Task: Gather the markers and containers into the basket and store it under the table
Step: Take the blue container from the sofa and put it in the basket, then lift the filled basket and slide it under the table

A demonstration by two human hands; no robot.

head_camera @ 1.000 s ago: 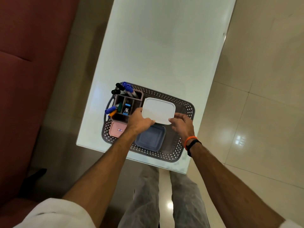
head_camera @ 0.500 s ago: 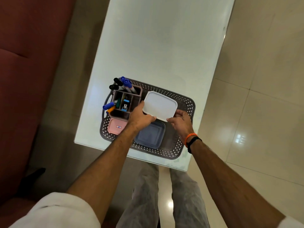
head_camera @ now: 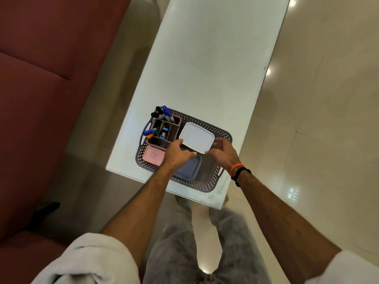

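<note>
Saw only the near-right part of the blue box [head_camera: 189, 169], the rest covered by the left hand [head_camera: 177, 153] and the white box [head_camera: 196, 137]. Could not tell whether that hand or the right hand [head_camera: 222, 152] truly gripped the white box: fingertips blurred at its edge. Could not read the label on the pink box [head_camera: 152, 155]: too small. Could not make out the small items in the organizer [head_camera: 164, 130], nor count the markers [head_camera: 164, 112] for certain. Lost much of the basket [head_camera: 205, 186] floor beneath its load. Found the table [head_camera: 205, 58] cut off at the top edge, the sofa [head_camera: 41, 78] at the left, the sleeves [head_camera: 88, 261] at the bottom. Saw the trousers [head_camera: 184, 253] only as a grey blur.
</note>
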